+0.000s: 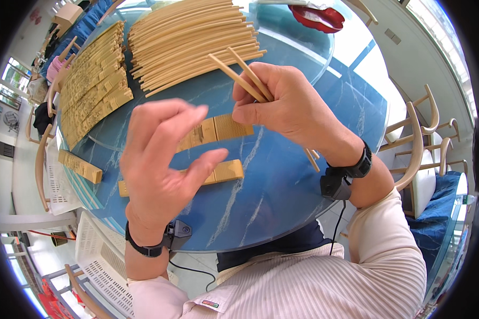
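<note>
Right hand point(287, 103) pinches 2 chopsticks point(242, 74), tips paired for alignment. Left hand point(162, 159) hovers, grip released, above paper sleeves point(218, 130) lying on the blue desk point(282, 181).

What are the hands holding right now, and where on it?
The right hand pinches a pair of chopsticks near their middle, between thumb and fingers. The left hand is open and holds nothing.

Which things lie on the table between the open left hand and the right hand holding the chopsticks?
In the head view, two tan paper sleeves lie on the blue table between the left hand and the right hand gripping a chopstick pair.
</note>
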A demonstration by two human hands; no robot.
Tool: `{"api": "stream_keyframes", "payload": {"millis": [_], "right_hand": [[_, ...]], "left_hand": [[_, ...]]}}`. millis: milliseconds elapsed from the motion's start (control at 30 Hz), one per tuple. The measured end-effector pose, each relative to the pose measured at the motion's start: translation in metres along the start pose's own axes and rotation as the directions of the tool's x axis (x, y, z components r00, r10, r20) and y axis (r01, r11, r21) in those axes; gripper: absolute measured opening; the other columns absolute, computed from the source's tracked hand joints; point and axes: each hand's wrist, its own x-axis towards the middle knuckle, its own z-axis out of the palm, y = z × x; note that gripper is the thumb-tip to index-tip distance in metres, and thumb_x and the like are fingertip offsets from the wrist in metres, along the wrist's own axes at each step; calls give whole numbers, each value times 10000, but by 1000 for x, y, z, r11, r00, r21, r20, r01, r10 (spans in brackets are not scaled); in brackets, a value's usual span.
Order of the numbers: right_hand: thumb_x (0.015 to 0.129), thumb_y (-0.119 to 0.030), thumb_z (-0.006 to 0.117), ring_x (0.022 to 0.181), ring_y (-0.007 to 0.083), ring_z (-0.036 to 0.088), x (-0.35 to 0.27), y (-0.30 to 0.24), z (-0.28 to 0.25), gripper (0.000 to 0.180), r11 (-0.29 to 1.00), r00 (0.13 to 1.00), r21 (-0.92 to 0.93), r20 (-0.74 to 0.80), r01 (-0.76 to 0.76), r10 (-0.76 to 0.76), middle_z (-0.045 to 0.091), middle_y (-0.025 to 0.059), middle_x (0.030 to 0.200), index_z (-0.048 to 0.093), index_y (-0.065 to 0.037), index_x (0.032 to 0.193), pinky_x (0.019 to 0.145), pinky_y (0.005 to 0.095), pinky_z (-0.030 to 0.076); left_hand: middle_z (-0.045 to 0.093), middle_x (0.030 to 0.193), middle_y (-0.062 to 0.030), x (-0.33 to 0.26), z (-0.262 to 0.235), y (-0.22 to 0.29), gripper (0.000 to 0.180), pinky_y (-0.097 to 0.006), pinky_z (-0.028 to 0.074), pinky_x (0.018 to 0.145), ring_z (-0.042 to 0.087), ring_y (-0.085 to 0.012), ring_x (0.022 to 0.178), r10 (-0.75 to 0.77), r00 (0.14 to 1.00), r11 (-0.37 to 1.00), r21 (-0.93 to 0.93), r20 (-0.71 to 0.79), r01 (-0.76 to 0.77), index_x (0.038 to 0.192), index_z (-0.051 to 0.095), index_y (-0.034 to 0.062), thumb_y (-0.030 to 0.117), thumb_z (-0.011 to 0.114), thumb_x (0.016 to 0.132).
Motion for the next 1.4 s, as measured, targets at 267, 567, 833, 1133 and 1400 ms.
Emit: {"api": "stream_keyframes", "payload": {"millis": [267,567,833,1133,1400], "right_hand": [[937,-59,838,766,62,611,-6,-16,-2,206,993,981,110,-192,40,-18,697,13,897,666,-15,1042,686,224,521],[1056,-51,712,691,47,544,-18,-4,24,138,965,961,136,-195,224,-196,701,46,1019,608,-9,1136,607,205,462],[941,5,806,714,197,541,-17,-2,20,144,795,778,-253,-191,551,-599,597,84,898,719,-9,1055,614,319,436],[935,-24,845,745,98,639,-15,2,13,202,743,764,-354,-110,568,-636,638,77,1001,739,-1,1105,617,231,515],[944,-11,816,694,191,609,-15,3,15,182,794,795,-239,-116,559,-595,649,100,885,703,22,1084,600,305,484]], "left_hand": [[761,924,-71,-17,22,17,222,-266,537,676,691,-145,770,-507,645,314,-574,572,756,1050,734,-4,206,799,1015],[781,982,-118,-27,28,-4,192,-303,560,684,721,-169,797,-619,769,328,-837,160,439,1150,726,-1,178,676,1102],[800,1092,-137,-21,11,-16,211,-342,611,745,776,-226,904,-571,817,445,-864,-73,234,1224,733,-4,146,713,1078],[794,1177,-147,-25,13,-12,248,-396,665,808,795,-277,1014,-520,851,409,-896,-71,175,1275,721,3,123,729,1059],[787,1201,-129,-25,11,-13,228,-392,681,781,790,-249,1017,-491,866,396,-910,-101,118,1261,725,18,116,733,1055]]}}
